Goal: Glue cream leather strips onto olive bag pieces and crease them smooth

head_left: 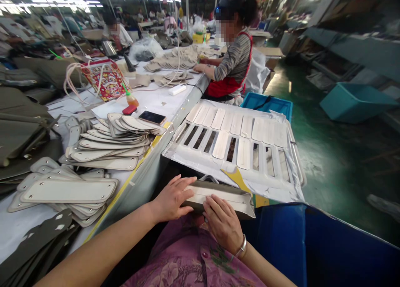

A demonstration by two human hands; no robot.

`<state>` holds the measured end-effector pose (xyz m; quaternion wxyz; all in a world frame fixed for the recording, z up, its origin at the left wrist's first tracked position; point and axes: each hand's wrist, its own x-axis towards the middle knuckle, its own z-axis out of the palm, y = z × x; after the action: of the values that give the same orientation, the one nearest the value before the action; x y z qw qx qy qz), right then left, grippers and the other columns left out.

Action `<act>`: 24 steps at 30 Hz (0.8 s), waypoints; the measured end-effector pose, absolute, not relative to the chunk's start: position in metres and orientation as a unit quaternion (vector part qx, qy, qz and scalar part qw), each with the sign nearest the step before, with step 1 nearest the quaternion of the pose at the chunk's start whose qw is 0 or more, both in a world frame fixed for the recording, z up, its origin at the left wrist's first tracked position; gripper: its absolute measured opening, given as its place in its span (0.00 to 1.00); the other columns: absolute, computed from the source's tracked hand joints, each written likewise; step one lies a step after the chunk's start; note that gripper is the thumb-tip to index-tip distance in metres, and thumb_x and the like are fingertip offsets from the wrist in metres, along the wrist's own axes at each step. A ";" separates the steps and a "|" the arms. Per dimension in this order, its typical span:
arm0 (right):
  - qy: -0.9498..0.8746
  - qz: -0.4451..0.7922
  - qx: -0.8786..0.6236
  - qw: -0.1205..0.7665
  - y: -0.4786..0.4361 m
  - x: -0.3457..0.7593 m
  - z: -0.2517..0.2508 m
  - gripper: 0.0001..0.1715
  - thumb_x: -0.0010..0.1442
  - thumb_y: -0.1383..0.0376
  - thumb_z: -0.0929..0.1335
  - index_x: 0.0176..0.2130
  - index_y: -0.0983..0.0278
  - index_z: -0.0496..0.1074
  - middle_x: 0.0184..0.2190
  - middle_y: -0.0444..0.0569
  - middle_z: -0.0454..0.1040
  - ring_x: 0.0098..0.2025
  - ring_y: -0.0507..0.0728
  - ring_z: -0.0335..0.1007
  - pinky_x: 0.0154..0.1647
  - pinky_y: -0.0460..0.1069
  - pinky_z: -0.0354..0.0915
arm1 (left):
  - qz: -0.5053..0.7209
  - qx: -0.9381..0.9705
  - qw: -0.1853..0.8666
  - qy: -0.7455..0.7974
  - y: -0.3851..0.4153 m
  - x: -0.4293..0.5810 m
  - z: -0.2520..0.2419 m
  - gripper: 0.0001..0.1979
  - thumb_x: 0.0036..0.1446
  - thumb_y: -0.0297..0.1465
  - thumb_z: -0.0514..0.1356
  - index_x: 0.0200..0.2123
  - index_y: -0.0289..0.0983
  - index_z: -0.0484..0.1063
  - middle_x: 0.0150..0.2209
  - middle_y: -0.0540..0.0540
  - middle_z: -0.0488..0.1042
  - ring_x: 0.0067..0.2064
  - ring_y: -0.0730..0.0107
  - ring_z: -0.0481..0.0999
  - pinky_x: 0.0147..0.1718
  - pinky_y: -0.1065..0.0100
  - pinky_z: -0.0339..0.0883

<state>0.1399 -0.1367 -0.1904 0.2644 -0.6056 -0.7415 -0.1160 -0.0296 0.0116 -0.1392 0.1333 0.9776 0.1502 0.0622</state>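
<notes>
In front of my lap is a long grey-brown piece with raised edges and a pale inner face (237,202); it looks like a folded bag panel. My left hand (175,197) holds its left end, thumb below and fingers partly spread over the top. My right hand (223,224) grips the near edge around the middle, its fingers bent over onto the pale face. What lies under both palms is hidden. Just beyond stands a white slatted rack (193,159) with rows of pale flat strips (221,144) on it.
Stacked pale panels with metal studs (67,190) cover the table at left, beside dark pieces (40,249). A phone (152,117), a red patterned bag (104,79) and a small glue bottle (131,99) stand farther back. A co-worker (233,66) sits beyond the rack. Blue bins (281,241) flank my right.
</notes>
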 end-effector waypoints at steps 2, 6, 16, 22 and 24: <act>-0.733 -0.110 -0.610 0.280 -0.134 0.138 -0.186 0.16 0.60 0.68 0.63 0.48 0.66 0.70 0.48 0.51 0.71 0.53 0.60 0.62 0.52 0.55 0.59 | 0.044 0.980 0.131 0.146 0.016 -0.024 -0.135 0.19 0.45 0.39 0.64 0.40 0.37 0.67 0.62 0.37 0.52 0.61 0.54 0.54 0.58 0.53 0.47; -0.714 -0.093 -0.624 0.303 -0.128 0.135 -0.182 0.13 0.60 0.66 0.63 0.43 0.65 0.72 0.44 0.51 0.74 0.50 0.59 0.64 0.46 0.53 0.63 | -0.002 0.984 0.132 0.119 0.023 -0.010 -0.131 0.23 0.43 0.41 0.65 0.41 0.38 0.66 0.55 0.38 0.63 0.56 0.55 0.61 0.55 0.54 0.51; -0.725 -0.152 -0.629 0.237 -0.178 0.191 -0.189 0.19 0.60 0.69 0.63 0.51 0.62 0.67 0.51 0.45 0.70 0.59 0.60 0.54 0.62 0.58 0.47 | 0.011 0.988 0.109 0.109 0.016 -0.005 -0.136 0.19 0.44 0.37 0.63 0.40 0.37 0.66 0.54 0.39 0.64 0.54 0.56 0.63 0.58 0.52 0.46; -0.729 -0.153 -0.640 0.189 -0.196 0.198 -0.194 0.21 0.61 0.70 0.61 0.54 0.64 0.65 0.54 0.47 0.66 0.61 0.59 0.50 0.64 0.58 0.43 | 0.003 0.989 0.096 0.112 0.012 0.000 -0.132 0.18 0.43 0.37 0.63 0.38 0.36 0.66 0.51 0.39 0.67 0.52 0.57 0.65 0.58 0.52 0.46; -0.717 -0.156 -0.651 0.197 -0.188 0.183 -0.199 0.21 0.61 0.68 0.62 0.53 0.65 0.65 0.55 0.49 0.64 0.61 0.60 0.50 0.63 0.58 0.44 | 0.001 0.989 0.092 0.112 0.011 0.002 -0.132 0.18 0.43 0.37 0.63 0.38 0.37 0.66 0.50 0.39 0.67 0.52 0.57 0.65 0.58 0.52 0.47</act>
<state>0.1835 -0.1881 -0.1994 0.1965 -0.6507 -0.7166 -0.1562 0.0016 0.0109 -0.1316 0.0922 0.9894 0.1120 0.0012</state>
